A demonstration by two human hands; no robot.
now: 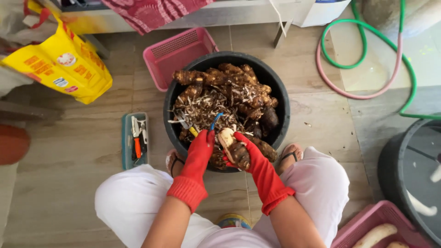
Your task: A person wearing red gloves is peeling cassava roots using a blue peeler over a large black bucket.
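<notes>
Our hands work close together, the left hand gripping a peeler and the right hand clutching a root, so we judge a slipping blade could nick the glove.

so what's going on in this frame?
A seated person in red gloves works over a black tub full of brown roots and peelings. The right hand grips a partly peeled root, pale at its top end. The left hand holds a blue-handled peeler beside it. Peeled white roots lie in a pink basket at lower right.
</notes>
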